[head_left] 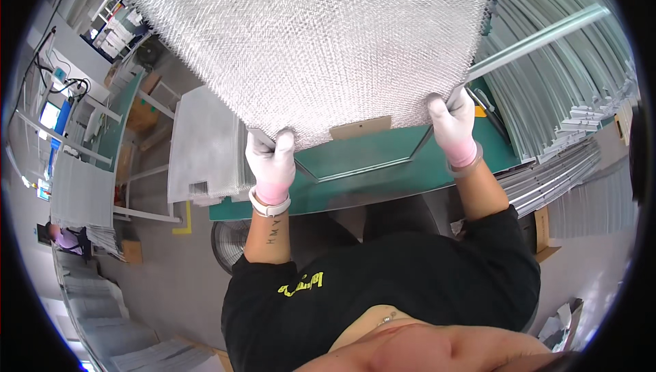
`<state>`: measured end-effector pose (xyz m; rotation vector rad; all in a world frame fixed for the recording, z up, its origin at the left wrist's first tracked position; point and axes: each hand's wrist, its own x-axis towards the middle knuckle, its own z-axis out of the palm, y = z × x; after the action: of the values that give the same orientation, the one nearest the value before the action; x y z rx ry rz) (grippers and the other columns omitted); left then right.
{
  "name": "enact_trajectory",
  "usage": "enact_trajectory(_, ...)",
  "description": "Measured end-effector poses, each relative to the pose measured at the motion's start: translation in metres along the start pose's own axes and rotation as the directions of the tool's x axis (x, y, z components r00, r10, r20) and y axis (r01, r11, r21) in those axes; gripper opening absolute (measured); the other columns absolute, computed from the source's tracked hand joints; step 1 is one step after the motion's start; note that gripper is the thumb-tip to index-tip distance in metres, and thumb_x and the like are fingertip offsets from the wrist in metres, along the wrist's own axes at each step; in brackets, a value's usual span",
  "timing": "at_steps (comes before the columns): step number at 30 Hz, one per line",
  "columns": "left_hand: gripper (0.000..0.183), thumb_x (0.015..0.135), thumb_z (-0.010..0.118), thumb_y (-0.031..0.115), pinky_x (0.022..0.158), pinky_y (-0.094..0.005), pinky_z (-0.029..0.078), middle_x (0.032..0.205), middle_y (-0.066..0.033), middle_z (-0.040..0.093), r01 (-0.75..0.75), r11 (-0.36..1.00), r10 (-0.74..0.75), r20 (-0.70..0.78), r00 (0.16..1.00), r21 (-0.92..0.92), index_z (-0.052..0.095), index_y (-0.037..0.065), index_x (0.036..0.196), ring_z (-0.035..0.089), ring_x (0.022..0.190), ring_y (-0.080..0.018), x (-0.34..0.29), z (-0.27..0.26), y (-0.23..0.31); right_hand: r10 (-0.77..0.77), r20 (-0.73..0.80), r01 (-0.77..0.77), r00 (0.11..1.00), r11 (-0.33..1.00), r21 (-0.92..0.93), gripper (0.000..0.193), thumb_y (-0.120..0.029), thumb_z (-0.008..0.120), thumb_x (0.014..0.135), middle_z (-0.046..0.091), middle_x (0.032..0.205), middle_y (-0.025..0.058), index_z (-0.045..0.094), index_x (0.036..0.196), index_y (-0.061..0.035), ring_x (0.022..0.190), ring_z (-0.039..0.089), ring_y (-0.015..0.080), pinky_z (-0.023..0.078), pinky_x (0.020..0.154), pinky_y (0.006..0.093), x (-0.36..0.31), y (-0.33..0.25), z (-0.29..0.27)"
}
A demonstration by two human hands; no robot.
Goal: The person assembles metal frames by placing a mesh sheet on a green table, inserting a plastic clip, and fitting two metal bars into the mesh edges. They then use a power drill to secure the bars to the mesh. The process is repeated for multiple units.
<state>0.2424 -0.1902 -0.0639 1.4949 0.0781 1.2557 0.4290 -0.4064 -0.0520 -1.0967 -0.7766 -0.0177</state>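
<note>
A large silver metal mesh panel is held up in front of me, its near edge between my two hands. My left hand, in a white glove with a pink cuff, is closed on the panel's near left corner, thumb on top. At the near right corner, my gloved right hand grips the edge likewise. Short grey metal edging shows beside the fingers of each hand. A beige rectangular plate sits at the middle of the near edge. Below it, a thin metal frame bar shows over the green tabletop.
Left of the table stands a stack of grey mesh panels. On the right are tall stacked metal frames, with a long metal bar reaching toward my right hand. A black-handled tool lies nearby. A floor fan stands below the table.
</note>
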Motion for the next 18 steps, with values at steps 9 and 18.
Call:
enact_trajectory(9,0.035,0.089,0.07,0.01,0.067,-0.0207,0.044,0.095,-0.0019,0.065,0.038,0.998,-0.038,0.003,0.999,0.052,0.056,-0.003,0.119,0.054,0.076,-0.0045,-0.031,-0.016,-0.019,0.055,0.181,-0.016,0.982,0.977,-0.212,0.026,-0.01,0.06,0.094,0.068,0.102,0.0032,0.059,0.116,0.0044,0.091,0.058,0.0076,0.048,0.082,0.026,-0.019,0.03,-0.026)
enact_trajectory(18,0.032,0.087,0.065,0.001,0.08,-0.0256,0.049,0.103,-0.0041,0.066,0.167,0.976,-0.201,0.281,0.938,0.139,0.059,-0.001,0.118,0.06,0.088,-0.0095,-0.004,-0.04,0.002,0.061,0.251,-0.057,0.966,0.998,-0.022,0.031,-0.006,0.063,0.09,0.066,0.104,0.0048,0.056,0.119,0.0029,0.09,0.059,0.0089,0.048,0.078,0.025,-0.006,0.008,-0.031)
